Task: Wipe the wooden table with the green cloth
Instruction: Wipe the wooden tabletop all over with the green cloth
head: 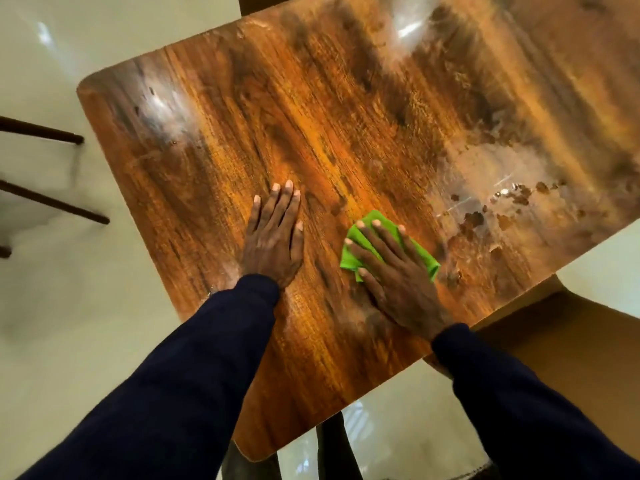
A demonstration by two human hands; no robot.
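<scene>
The wooden table (pixel 346 116) fills most of the view, glossy, with streaks and damp smears toward its right side. A small green cloth (pixel 420 252) lies on it near the front middle. My right hand (pixel 394 275) presses flat on the cloth with straight, spread fingers, covering most of it. Just left of the cloth, my left hand (pixel 275 237) rests flat on the bare wood, fingers straight and together. Both arms wear dark blue sleeves.
Pale glossy floor (pixel 69 323) surrounds the table. Dark chair legs (pixel 52 202) stick in at the left edge. A brown wooden seat (pixel 571 341) sits close to the table's right front edge. Dark table legs show under the near corner.
</scene>
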